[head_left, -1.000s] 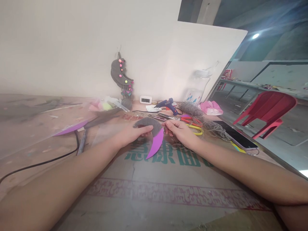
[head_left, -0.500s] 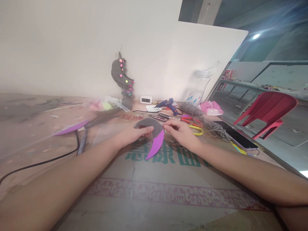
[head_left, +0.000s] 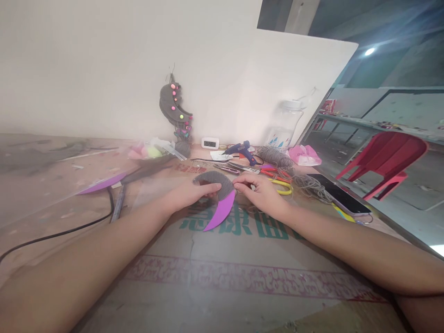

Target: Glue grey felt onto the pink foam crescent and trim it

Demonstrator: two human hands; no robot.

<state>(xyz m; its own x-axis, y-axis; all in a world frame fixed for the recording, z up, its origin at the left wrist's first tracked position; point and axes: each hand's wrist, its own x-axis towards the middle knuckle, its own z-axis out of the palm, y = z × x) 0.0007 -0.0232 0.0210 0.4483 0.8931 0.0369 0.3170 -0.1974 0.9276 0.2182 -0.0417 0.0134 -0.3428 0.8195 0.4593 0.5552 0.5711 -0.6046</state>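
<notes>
The left hand [head_left: 196, 190] has its grip closed on the crescent [head_left: 225, 198], above the cardboard [head_left: 166, 300]. The right hand [head_left: 260, 193] pinches at the crescent's right edge; whether thread is inside, I cannot tell. The step seems winding grey yarn [head_left: 226, 186]; the next turn needs even tension.

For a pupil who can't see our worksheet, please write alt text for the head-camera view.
A left hand holds a purple crescent partly wrapped in grey yarn, the right hand at its edge. Behind are a blue glue gun and a grey, ball-dotted crescent.
</notes>
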